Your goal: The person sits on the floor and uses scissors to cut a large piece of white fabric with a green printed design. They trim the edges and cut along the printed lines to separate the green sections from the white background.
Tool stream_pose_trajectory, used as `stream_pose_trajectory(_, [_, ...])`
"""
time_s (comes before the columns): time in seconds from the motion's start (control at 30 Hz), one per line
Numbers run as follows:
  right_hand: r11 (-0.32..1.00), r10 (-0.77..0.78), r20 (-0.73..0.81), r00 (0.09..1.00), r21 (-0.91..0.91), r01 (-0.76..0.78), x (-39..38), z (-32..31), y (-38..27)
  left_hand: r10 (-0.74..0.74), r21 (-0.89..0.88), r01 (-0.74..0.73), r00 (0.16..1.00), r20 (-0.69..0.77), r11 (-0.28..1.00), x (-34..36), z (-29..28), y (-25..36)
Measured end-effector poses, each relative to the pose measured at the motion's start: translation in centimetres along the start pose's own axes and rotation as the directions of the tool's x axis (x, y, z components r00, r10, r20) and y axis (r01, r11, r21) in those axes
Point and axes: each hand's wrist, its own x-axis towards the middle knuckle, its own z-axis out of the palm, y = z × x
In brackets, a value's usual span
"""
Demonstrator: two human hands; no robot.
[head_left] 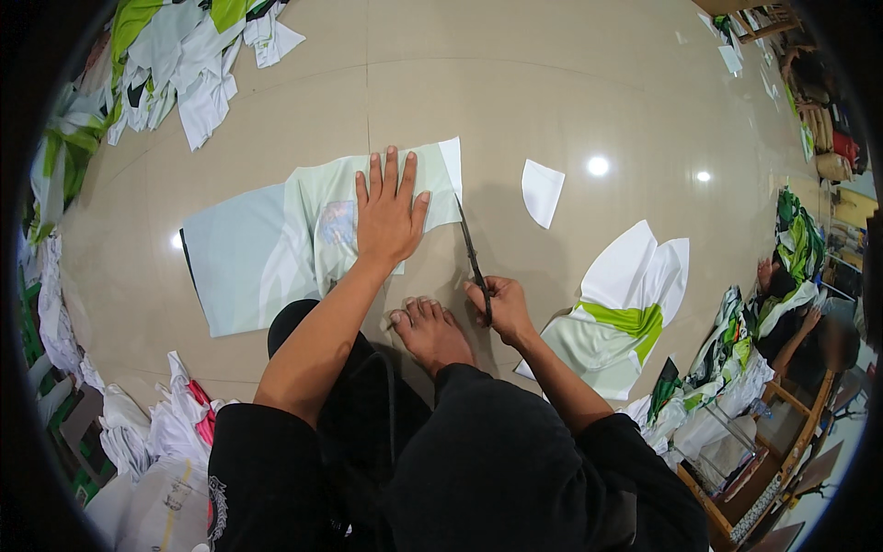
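Pale green and grey-blue fabric lies spread on the tiled floor in front of me, with a small coloured print near its middle. My left hand rests flat on its right part, fingers spread. In my right hand is a pair of dark scissors, fingers wrapped round the handles. The scissors' tip points away from me and meets the fabric's right edge, beside its white corner. Whether the blades are parted there is too fine to tell. A small white fabric scrap lies apart, right of the scissors.
My bare foot is on the floor between my hands. A white and green fabric piece lies to the right. Fabric heaps stand far left, with white bags near left. Another person sits among cloth at far right.
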Motion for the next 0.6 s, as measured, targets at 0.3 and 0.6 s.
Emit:
stream_pose_trajectory(0.3, [0.998,-0.052,0.008,0.999,-0.023,0.052,1.3,0.2,-0.2,0.003,0.001,-0.003,1.0,-0.009,1.0,0.0,0.1,0.0])
stream_pose_trajectory(0.6, [0.998,-0.061,0.016,0.998,-0.016,0.061,1.3,0.4,-0.6,0.0,0.004,0.0,1.0,-0.003,1.0,-0.1,-0.1,0.0])
